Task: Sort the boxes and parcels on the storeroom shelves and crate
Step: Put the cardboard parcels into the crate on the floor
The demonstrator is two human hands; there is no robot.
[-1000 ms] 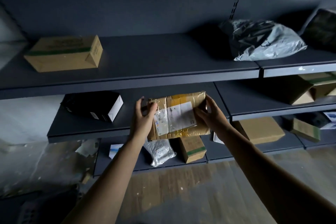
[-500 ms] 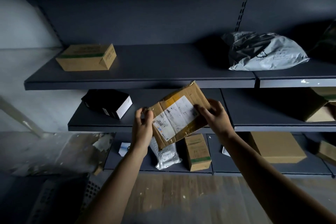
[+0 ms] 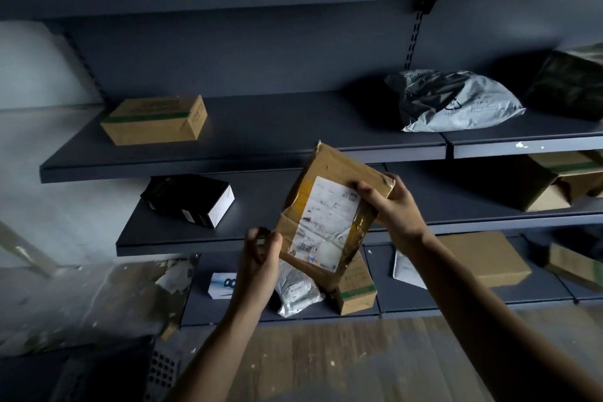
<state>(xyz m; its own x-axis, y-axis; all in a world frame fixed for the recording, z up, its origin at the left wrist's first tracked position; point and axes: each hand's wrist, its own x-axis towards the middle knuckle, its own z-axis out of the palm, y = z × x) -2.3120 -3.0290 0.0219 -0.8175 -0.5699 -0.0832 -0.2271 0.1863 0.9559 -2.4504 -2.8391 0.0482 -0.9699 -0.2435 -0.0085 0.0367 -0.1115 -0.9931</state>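
second shelf [image 3: 261, 127]: cardboard box [image 3: 155, 121] left, grey mailer bag [image 3: 456, 101] right. third shelf [image 3: 261, 206]: black box [image 3: 189, 199] left. bottom shelf [image 3: 408, 300]: silver pouch [image 3: 297, 290].

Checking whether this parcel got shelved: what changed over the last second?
The taped cardboard parcel tipped from level to nearly on end. The right hand shifted to its upper corner, the left hand to its lower corner. Both still hold it; the shelved boxes stayed put.
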